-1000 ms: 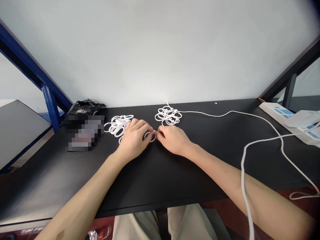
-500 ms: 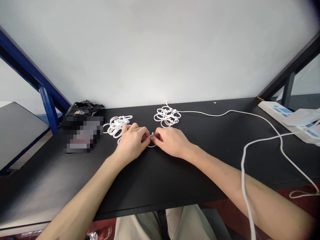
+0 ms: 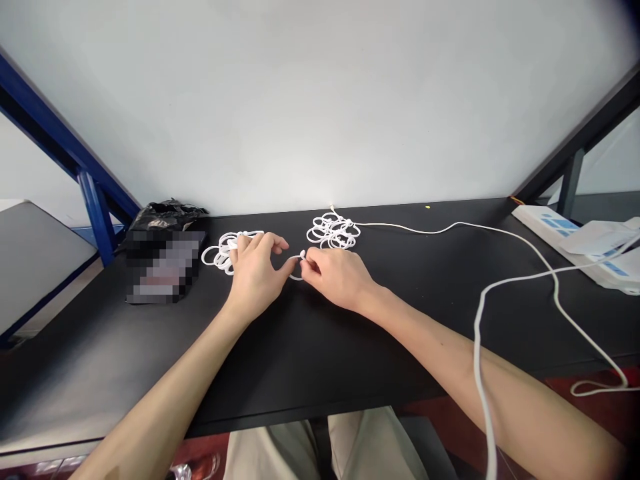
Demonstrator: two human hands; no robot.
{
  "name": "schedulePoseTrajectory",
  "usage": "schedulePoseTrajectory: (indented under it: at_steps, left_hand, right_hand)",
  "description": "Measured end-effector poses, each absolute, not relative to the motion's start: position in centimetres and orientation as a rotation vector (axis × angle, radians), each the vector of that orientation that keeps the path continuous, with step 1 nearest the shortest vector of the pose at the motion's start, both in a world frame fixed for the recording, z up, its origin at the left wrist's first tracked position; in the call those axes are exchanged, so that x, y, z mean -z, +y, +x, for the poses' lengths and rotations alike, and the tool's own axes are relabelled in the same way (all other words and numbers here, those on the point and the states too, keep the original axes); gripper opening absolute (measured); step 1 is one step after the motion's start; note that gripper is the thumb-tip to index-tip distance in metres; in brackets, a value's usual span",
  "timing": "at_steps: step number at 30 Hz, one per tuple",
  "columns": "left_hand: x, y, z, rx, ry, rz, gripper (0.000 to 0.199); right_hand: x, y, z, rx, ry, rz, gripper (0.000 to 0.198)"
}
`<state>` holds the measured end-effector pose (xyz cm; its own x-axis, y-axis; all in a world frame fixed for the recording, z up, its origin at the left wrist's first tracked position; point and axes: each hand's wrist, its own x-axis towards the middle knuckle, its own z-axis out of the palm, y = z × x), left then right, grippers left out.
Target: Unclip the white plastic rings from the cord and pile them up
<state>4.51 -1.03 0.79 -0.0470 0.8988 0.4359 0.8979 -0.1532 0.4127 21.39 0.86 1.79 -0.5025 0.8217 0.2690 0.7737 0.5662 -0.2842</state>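
Between my hands is a small white cord loop (image 3: 296,278) with a knot at its top. My right hand (image 3: 336,273) pinches the loop close to the knot, fingers curled. My left hand (image 3: 257,270) has its thumb and fingers apart, the thumb tip at the loop's left side; whether it touches the cord I cannot tell. Just behind my left hand lies a pile of white cord loops (image 3: 213,255), partly covered by it. Beyond my right hand sits another heap of knotted white loops (image 3: 333,231).
A long white cord (image 3: 480,333) runs from the right across my right forearm. At the far right lie white packets with blue print (image 3: 560,223). A black plastic bag (image 3: 165,217) and a blurred-out item (image 3: 167,267) are at left on the black table (image 3: 300,360).
My left hand has opened, its fingers lifting away from the knot. My right hand still pinches the loop, now slightly farther from me.
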Motion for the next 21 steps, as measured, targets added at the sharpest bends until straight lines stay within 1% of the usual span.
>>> schedulePoseTrajectory:
  at_steps: [6, 10, 13, 15, 17, 21]
  left_hand:
    - [-0.6, -0.7, 4.5, -1.01, 2.014, 2.094, 0.005]
    - [-1.0, -0.5, 3.2, -1.051, 1.946, 2.19, 0.013]
    - [-1.4, -0.4, 1.3, -0.95, 1.902, 2.323, 0.021]
    - [-1.4, -0.5, -0.1, -0.842, 1.987, 2.395, 0.02]
    - [-1.3, -0.5, -1.2, -0.707, 2.014, 2.467, 0.018]
    - [-1.0, -0.7, -2.0, -0.549, 1.985, 2.557, 0.024]
  right_hand:
    - [-1.5, 0.8, 21.0, -0.157, -2.346, -1.288, 0.027]
    - [-1.8, 1.3, 21.5, -0.137, -2.319, -1.35, 0.029]
    - [-2.2, 2.6, 22.7, -0.057, -2.294, -1.538, 0.034]
    - [-2.5, 3.8, 23.6, -0.01, -2.294, -1.664, 0.037]
    - [-2.7, 4.9, 24.3, 0.035, -2.307, -1.721, 0.04]
    - [-2.8, 6.4, 24.3, 0.131, -2.369, -1.762, 0.046]
